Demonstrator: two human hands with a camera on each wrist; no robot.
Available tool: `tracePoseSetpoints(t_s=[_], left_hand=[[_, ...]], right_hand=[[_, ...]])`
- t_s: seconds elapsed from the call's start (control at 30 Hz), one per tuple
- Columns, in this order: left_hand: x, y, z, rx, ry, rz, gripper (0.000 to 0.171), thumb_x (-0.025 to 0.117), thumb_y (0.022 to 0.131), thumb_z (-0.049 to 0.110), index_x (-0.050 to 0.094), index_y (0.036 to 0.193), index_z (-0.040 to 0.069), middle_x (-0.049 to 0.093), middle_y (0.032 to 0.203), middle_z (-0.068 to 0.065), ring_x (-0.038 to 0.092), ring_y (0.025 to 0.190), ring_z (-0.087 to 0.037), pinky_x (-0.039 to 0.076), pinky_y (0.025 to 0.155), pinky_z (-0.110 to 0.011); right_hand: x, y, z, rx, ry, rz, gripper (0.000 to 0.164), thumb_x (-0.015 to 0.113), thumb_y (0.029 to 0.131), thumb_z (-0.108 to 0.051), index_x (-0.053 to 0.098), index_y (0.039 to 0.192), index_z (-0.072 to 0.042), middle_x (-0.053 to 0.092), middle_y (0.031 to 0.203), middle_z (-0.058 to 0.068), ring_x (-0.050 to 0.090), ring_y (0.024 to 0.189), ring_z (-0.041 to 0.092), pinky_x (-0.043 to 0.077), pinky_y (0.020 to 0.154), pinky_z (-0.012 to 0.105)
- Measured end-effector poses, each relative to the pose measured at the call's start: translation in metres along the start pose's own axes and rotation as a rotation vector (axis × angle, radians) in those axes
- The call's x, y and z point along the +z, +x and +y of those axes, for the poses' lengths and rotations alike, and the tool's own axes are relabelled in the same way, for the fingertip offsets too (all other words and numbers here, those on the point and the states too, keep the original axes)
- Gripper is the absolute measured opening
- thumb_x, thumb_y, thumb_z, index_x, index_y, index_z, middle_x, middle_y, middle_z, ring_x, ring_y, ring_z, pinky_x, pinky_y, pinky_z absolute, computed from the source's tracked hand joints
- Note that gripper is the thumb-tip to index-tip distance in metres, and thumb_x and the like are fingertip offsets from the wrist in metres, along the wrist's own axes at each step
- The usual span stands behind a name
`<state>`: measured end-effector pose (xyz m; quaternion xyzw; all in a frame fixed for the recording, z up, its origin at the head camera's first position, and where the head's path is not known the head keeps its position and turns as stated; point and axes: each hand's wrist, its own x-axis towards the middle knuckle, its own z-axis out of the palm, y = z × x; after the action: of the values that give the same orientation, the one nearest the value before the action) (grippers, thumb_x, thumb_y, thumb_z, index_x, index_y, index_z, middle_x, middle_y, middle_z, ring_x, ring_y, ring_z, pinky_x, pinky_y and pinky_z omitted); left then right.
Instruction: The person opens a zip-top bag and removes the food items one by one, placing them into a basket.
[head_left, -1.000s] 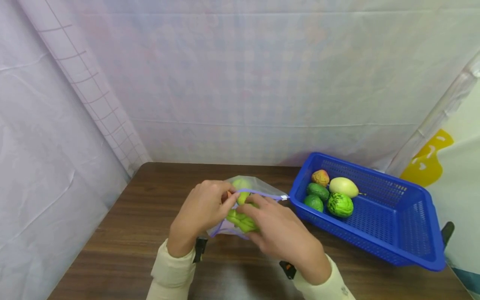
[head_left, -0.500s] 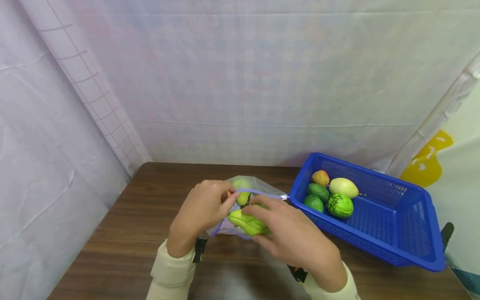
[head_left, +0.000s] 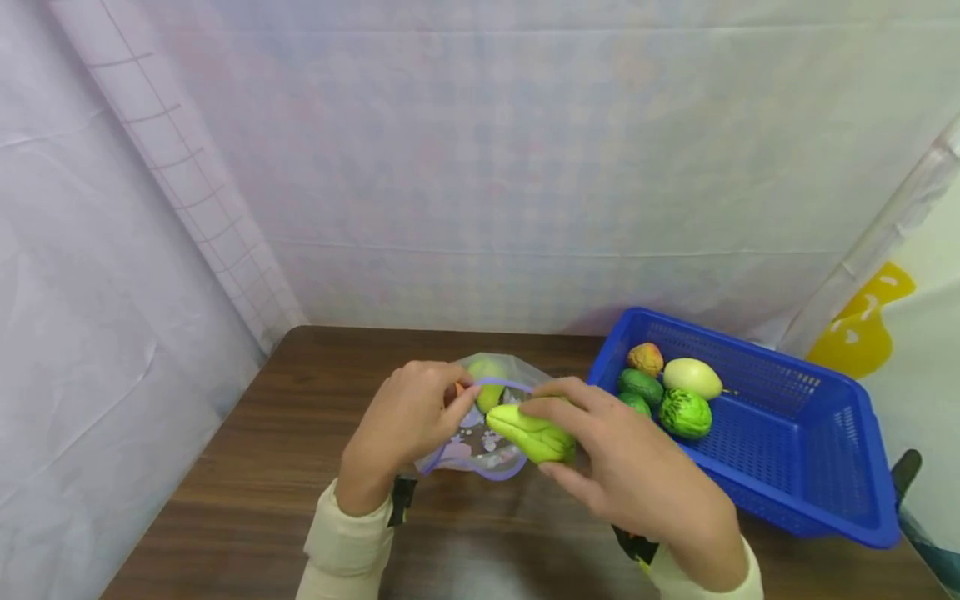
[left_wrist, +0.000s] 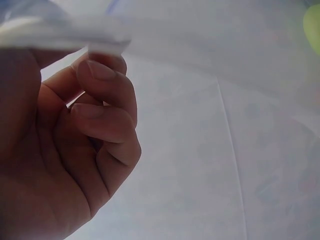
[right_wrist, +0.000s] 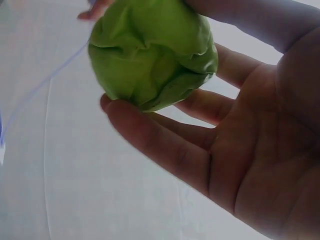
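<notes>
My left hand [head_left: 405, 412] pinches the rim of a clear plastic bag [head_left: 517, 367] with a purple edge. In the left wrist view the film of the bag [left_wrist: 170, 47] runs out from the thumb and fingers. Inside the bag lies a yellow-green fruit [head_left: 489, 393], partly covered by the film. With curled fingers and thumb, my right hand [head_left: 630, 458] grips a light green, creased chayote [head_left: 534, 433], held tilted over the right side of the bag's mouth. The right wrist view shows the chayote's wrinkled end [right_wrist: 150, 55] between thumb and fingers.
A blue plastic basket [head_left: 810, 375] stands to the right, holding a pale yellow fruit [head_left: 692, 378], a wrinkled orange fruit [head_left: 646, 358], a leafy green ball [head_left: 686, 414] and dark green fruits [head_left: 640, 386]. Brown wooden table [head_left: 285, 433]; white curtains behind and left.
My right hand has drawn the chayote rightward from within the bag's mouth, uncovering the bag's printed side. The left hand has kept its hold on the rim.
</notes>
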<state>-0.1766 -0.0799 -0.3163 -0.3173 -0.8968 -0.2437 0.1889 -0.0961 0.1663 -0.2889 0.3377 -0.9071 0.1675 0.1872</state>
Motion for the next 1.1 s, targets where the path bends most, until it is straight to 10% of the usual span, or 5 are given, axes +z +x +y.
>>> tracePoseSetpoints(t_s=[0.47,1.1], left_hand=[[-0.002,0.001,0.002,-0.001,0.013,0.011,0.012,0.069,0.094,0.020,0.077,0.089,0.012,0.061,0.069,0.008,0.048,0.057,-0.003,0.040,0.050,-0.019],[-0.001,0.002,-0.001,0.016,0.023,0.019,0.011,0.072,0.091,0.019,0.076,0.088,0.009,0.062,0.069,0.005,0.049,0.057,-0.005,0.041,0.051,-0.020]], right_hand=[[-0.037,0.002,0.033,-0.089,-0.155,0.098,0.056,0.084,0.079,-0.024,0.062,0.129,-0.016,0.059,0.131,0.002,0.063,0.098,0.017,0.053,0.077,0.038],[-0.075,0.026,0.056,0.042,-0.307,-0.183,0.052,0.084,0.080,-0.022,0.059,0.125,-0.018,0.057,0.121,0.004,0.060,0.096,0.023,0.056,0.071,0.043]])
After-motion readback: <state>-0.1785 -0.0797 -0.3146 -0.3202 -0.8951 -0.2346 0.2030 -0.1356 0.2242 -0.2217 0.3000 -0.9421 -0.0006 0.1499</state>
